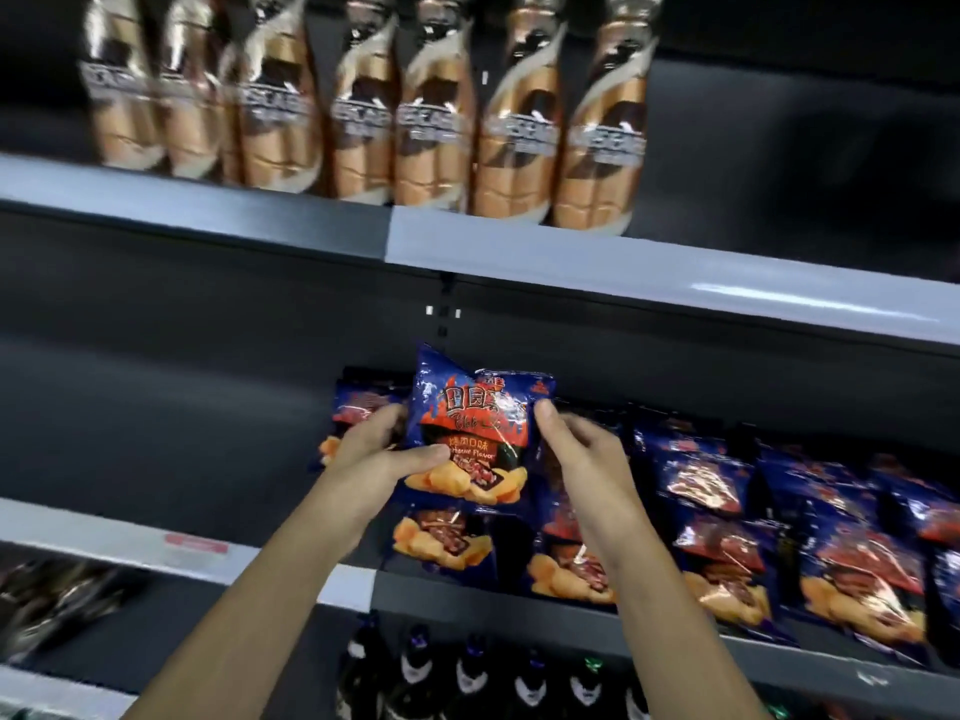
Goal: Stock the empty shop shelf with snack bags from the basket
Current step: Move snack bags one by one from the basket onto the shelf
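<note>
A blue snack bag point(470, 426) with red flames and crisps printed on it stands upright over the middle shelf point(171, 550). My left hand point(387, 449) grips its lower left edge, thumb across the front. My right hand point(582, 446) pinches its right edge near the top. Several like blue bags point(727, 517) lie in rows on the shelf to the right and behind the held bag. The shelf's left part is bare and dark. No basket is in view.
The upper shelf point(571, 257) carries several brown and silver bags point(431, 111). Dark bottles point(478, 678) stand on the shelf below. A dark shiny packet point(57, 600) lies at the lower left. A red price tag point(196, 544) sits on the middle shelf's front strip.
</note>
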Motion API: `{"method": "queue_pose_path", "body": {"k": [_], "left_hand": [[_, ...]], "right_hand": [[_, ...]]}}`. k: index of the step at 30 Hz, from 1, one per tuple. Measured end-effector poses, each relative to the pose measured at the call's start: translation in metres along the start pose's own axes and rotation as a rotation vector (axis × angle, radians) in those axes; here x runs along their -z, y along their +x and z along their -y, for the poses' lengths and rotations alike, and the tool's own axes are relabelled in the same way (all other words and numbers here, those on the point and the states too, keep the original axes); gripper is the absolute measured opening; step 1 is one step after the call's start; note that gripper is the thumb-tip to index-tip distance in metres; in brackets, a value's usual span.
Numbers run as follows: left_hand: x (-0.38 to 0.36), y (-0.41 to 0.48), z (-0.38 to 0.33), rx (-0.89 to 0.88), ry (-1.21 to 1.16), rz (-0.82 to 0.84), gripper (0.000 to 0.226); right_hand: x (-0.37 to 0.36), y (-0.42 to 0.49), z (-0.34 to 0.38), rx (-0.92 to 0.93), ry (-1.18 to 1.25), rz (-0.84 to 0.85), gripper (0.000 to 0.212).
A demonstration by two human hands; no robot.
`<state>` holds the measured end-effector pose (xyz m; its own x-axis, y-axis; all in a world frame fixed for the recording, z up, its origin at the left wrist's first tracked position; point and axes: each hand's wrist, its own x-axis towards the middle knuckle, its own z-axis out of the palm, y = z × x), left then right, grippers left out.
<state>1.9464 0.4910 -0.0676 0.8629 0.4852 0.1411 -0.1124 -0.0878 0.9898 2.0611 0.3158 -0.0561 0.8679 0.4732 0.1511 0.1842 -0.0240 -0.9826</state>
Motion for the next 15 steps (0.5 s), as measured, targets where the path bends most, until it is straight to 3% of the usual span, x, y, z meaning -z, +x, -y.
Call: {"method": "queue_pose_path", "body": {"k": [5, 10, 15], "left_hand": [[0.06, 0.019, 0.009, 0.04, 0.042, -0.108, 0.032], [0.103, 0.045, 0.026, 0.079, 0.096, -0.168, 0.025], [0.127, 0.072, 0.052, 0.119, 0.122, -0.231, 0.025]], "right_hand": [[-0.064, 0.043, 0.01, 0.025, -0.059, 0.05, 0.019], [-0.103, 0.083, 0.009, 0.028, -0.181, 0.159, 0.017], [-0.129, 0.123, -0.008, 0.063, -0.438, 0.115, 0.026]]}}
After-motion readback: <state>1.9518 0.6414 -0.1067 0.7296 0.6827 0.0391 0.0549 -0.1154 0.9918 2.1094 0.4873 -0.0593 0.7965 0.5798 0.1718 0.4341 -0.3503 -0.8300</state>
